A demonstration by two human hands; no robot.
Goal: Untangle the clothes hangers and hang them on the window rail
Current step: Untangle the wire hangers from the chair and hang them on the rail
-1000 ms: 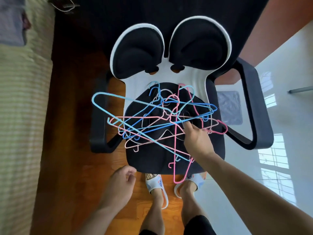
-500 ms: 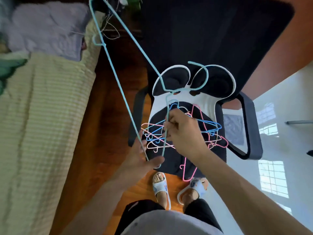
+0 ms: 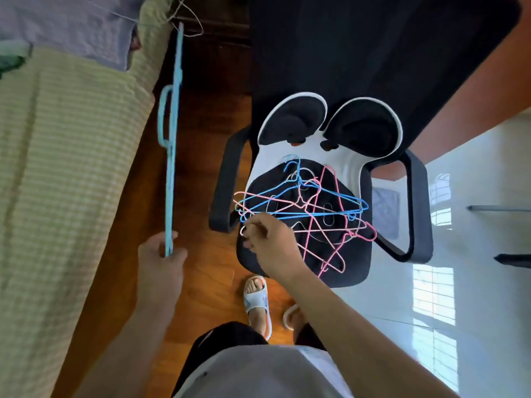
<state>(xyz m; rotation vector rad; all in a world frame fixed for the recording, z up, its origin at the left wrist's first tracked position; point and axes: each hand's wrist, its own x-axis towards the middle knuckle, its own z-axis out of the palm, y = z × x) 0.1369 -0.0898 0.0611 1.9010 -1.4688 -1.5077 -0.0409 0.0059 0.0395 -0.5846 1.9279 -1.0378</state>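
Observation:
A tangle of blue and pink wire hangers [image 3: 313, 208] lies on the black seat of an office chair [image 3: 353, 271]. My left hand [image 3: 161, 262] grips one end of a light blue hanger [image 3: 171, 145], seen edge-on and standing free of the pile, left of the chair. My right hand [image 3: 271, 242] is at the pile's left edge, its fingers pinching the hook of a pale pink hanger [image 3: 244, 229]. No window rail is in view.
A bed with a striped yellow-green cover [image 3: 57, 182] runs along the left. The chair's armrests [image 3: 222, 191] flank the seat, and a dark desk [image 3: 359, 44] stands behind it. My feet in white slippers [image 3: 257, 300] stand on the wooden floor before the chair.
The light blue hanger has come free of the pile and swung left in my left hand. My right hand let go of it and dropped to the pile's left edge.

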